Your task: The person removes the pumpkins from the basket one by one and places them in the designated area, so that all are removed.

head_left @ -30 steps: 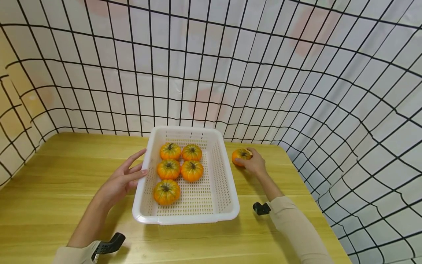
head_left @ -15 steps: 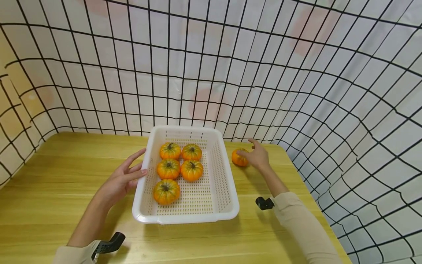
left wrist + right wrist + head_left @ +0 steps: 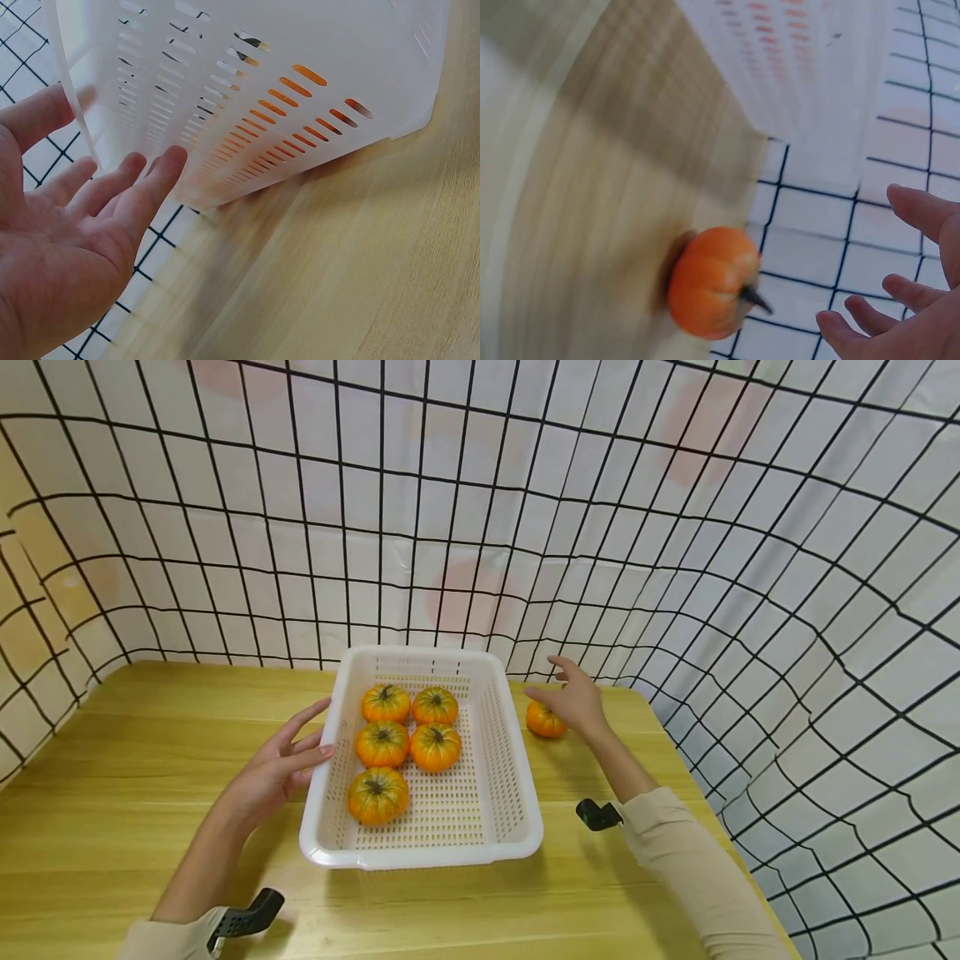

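Note:
My left hand (image 3: 273, 772) holds the left rim of a white perforated plastic basket (image 3: 420, 858). In the left wrist view its thumb reaches over the rim, and the other fingers (image 3: 154, 184) lie against the outer wall. Several small orange pumpkins, one of them a front pumpkin (image 3: 378, 796), sit in the basket's left and middle part. To the right of the basket, a lone pumpkin (image 3: 545, 720) rests on the table. My right hand (image 3: 577, 697) hovers above that pumpkin, fingers spread, holding nothing. In the right wrist view the lone pumpkin (image 3: 709, 285) appears apart from the fingertips (image 3: 840, 326).
A wooden table (image 3: 150, 793) carries the basket. Behind it and along the right stands a white wall cloth with a black grid (image 3: 465, 552). Black wrist cameras stick out from the left sleeve (image 3: 172, 935) and the right sleeve (image 3: 690, 868).
The right hand has let go of the lone pumpkin, lifted off and spread its fingers above it. The left hand and the basket have stayed put.

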Action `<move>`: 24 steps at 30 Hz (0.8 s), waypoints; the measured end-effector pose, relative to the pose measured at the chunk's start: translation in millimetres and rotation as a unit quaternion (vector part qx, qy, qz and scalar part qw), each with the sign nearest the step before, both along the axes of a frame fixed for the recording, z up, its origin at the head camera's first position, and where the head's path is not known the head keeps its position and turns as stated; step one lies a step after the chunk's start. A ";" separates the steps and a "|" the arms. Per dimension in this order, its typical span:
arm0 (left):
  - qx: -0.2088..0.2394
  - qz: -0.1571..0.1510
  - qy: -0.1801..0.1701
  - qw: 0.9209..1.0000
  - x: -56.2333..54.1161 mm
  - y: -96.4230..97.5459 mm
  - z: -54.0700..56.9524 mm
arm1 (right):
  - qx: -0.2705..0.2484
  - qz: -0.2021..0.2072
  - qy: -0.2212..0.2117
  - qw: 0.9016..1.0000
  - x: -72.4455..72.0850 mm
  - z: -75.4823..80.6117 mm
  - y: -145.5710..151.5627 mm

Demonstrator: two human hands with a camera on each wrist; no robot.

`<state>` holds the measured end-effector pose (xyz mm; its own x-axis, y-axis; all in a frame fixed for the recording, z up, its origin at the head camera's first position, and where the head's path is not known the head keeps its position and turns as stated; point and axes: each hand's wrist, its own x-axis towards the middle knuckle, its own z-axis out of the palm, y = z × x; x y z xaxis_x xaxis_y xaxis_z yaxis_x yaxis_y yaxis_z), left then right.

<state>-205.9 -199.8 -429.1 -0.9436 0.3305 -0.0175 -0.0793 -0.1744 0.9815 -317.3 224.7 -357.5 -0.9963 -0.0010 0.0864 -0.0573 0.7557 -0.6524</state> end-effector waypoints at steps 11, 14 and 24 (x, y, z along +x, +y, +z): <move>0.022 -0.012 0.015 1.000 0.3 -1.1 -2.9 | -0.013 0.049 0.007 0.999 15.4 27.4 -34.4; 0.022 -0.011 0.013 1.000 0.5 -1.7 -3.3 | -0.014 0.069 0.004 0.998 20.4 32.5 -45.1; 0.017 -0.008 0.008 1.000 -0.6 -1.2 -2.4 | -0.005 0.123 0.001 0.992 32.7 46.7 -75.8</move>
<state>-206.5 -200.9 -431.4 -0.9382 0.3459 0.0094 -0.0664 -0.2066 0.9762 -284.6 149.0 -310.8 -0.9660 -0.2427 0.0888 -0.2396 0.7125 -0.6595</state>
